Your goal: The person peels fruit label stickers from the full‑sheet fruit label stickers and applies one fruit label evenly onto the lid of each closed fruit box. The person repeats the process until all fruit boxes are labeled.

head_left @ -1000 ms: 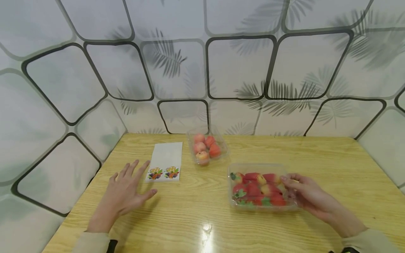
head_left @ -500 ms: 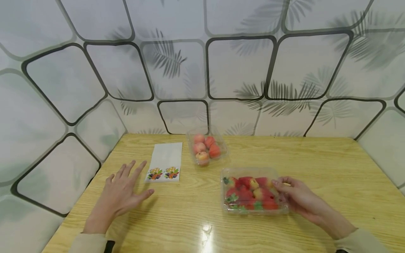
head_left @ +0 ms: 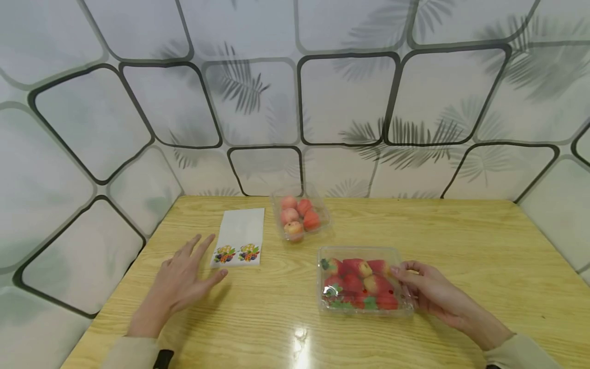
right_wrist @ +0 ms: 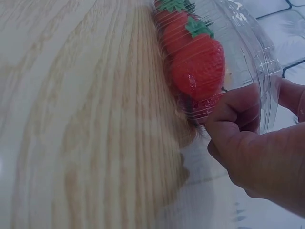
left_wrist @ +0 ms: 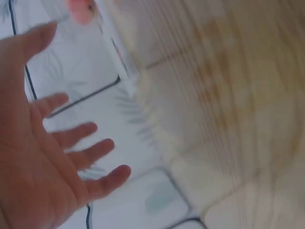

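Observation:
A clear plastic box [head_left: 364,252] of red strawberries [head_left: 354,283] is in front of me, right of the middle of the table. My right hand [head_left: 438,292] grips its right end, thumb on top and fingers curled against the side. In the right wrist view the fingers [right_wrist: 238,107] pinch the box's rim, with red strawberries [right_wrist: 198,67] inside. My left hand [head_left: 180,284] is spread with nothing in it, close to a white paper bag [head_left: 241,225] printed with fruit. The left wrist view shows its fingers [left_wrist: 90,155] extended and apart.
Behind the bag's right side, a second clear box [head_left: 313,195] holds several peach-like and red fruits [head_left: 295,215]. The wooden table [head_left: 461,241] ends at a patterned wall [head_left: 345,102] at the back. Another wall rises along the left.
My right hand has moved left and slightly nearer to me, bringing the strawberry box with it. The left hand has barely shifted.

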A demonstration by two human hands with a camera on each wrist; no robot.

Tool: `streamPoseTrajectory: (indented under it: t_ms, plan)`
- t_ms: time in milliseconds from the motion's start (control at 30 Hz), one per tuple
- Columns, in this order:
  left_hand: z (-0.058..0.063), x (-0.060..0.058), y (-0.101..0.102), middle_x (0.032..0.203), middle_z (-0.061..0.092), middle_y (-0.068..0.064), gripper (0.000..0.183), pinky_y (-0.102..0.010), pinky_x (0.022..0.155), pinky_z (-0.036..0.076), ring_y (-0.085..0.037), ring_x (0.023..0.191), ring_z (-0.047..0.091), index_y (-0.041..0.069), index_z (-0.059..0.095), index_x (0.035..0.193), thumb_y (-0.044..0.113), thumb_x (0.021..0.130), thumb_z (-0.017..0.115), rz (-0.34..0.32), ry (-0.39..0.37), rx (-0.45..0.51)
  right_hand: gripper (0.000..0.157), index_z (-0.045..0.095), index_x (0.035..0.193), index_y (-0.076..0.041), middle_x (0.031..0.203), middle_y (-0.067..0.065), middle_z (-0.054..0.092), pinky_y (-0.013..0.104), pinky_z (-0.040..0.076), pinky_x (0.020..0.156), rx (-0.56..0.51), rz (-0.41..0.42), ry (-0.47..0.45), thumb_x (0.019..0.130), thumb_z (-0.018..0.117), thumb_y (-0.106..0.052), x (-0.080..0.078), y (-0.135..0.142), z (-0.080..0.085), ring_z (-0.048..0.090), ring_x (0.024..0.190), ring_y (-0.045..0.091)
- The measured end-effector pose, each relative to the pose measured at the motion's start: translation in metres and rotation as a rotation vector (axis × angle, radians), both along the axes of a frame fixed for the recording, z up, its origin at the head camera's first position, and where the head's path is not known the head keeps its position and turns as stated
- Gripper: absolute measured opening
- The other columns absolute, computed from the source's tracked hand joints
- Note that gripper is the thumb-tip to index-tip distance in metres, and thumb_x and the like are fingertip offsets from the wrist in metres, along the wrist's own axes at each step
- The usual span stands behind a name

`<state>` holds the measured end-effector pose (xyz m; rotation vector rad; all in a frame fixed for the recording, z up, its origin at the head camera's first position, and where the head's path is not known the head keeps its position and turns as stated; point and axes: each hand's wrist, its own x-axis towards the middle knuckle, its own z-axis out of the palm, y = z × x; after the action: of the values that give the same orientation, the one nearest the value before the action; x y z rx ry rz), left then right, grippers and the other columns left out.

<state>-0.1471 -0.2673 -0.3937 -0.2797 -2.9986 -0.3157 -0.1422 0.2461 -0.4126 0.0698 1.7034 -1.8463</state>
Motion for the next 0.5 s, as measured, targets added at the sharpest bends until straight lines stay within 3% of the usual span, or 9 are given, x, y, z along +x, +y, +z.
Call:
streamPoseTrajectory:
  t_ms: [133, 267, 367, 500]
  plan:
    - [0.000, -0.007, 0.013, 0.152, 0.042, -0.032, 0.077, -0.059, 0.080, 0.057, -0.050, 0.119, 0.061, 0.004, 0.033, 0.158, 0.051, 0.102, 0.057, 0.108, -0.122, 0.220, 0.038, 0.037, 0.120, -0.009, 0.075, -0.005, 0.053, 0.025, 0.049, 0.062, 0.068, -0.022, 0.003, 0.106, 0.055, -0.039, -0.001, -0.002, 0.001, 0.051, 0.066, 0.008]
    - [-0.002, -0.017, 0.024, 0.148, 0.047, -0.034, 0.071, -0.055, 0.091, 0.056, -0.047, 0.122, 0.061, -0.005, 0.037, 0.154, 0.043, 0.103, 0.056, 0.227, -0.216, 0.405, 0.060, 0.029, 0.139, -0.003, 0.087, 0.001, 0.056, 0.031, 0.050, 0.063, 0.300, -0.037, 0.113, 0.105, 0.055, -0.045, 0.001, -0.006, 0.003, 0.054, 0.069, 0.013]
    - [-0.004, -0.026, 0.028, 0.144, 0.050, -0.037, 0.072, -0.058, 0.097, 0.053, -0.050, 0.125, 0.058, -0.010, 0.038, 0.151, 0.042, 0.103, 0.055, 0.292, -0.253, 0.430, 0.071, 0.028, 0.148, -0.001, 0.105, 0.010, 0.058, 0.033, 0.052, 0.063, 0.535, -0.041, 0.320, 0.103, 0.059, -0.046, 0.004, -0.009, 0.007, 0.060, 0.081, 0.019]
    - [-0.007, -0.036, 0.029, 0.138, 0.055, -0.037, 0.075, -0.060, 0.094, 0.053, -0.051, 0.122, 0.058, -0.012, 0.039, 0.149, 0.044, 0.102, 0.054, 0.331, -0.248, 0.347, 0.067, 0.040, 0.148, -0.003, 0.128, 0.018, 0.057, 0.035, 0.057, 0.070, 0.780, -0.074, 0.729, 0.099, 0.068, -0.039, 0.009, -0.012, 0.010, 0.063, 0.106, 0.030]
